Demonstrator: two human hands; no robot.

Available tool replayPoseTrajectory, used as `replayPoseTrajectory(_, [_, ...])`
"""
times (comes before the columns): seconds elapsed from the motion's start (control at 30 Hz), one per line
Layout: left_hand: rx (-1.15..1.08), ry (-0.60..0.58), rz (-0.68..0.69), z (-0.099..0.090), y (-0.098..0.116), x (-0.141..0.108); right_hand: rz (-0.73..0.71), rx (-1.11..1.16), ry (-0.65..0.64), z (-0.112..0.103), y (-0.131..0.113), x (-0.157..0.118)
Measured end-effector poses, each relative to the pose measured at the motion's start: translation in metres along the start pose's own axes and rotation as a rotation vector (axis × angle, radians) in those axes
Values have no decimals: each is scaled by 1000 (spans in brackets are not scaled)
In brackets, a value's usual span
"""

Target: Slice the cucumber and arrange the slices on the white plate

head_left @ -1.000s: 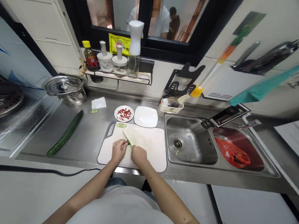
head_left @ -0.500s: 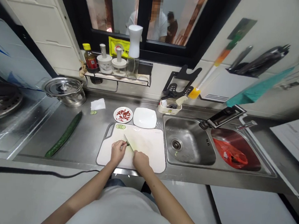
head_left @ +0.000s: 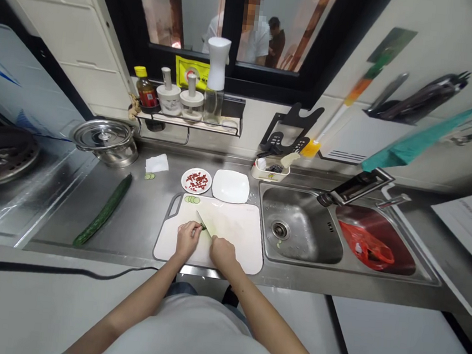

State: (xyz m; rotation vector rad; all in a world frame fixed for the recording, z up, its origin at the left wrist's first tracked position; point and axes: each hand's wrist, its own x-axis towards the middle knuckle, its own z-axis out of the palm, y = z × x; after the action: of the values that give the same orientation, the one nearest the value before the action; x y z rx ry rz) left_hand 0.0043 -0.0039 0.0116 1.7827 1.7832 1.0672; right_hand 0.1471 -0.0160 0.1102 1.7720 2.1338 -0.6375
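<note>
Head view: right hand (head_left: 223, 255) grips knife (head_left: 204, 224), left hand (head_left: 188, 239) beside it.

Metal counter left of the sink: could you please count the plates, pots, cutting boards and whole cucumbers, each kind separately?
White round plate and white squarish plate: 2
Lidded round steel pot: 1
White rectangular cutting board with grey edge: 1
Long dark-green whole cucumber: 1
Total: 5
</note>
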Motion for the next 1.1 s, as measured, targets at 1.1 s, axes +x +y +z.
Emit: replayPoseTrajectory(1.1, [-52, 24, -54, 5, -8, 0, 31, 76, -36, 1, 15, -24])
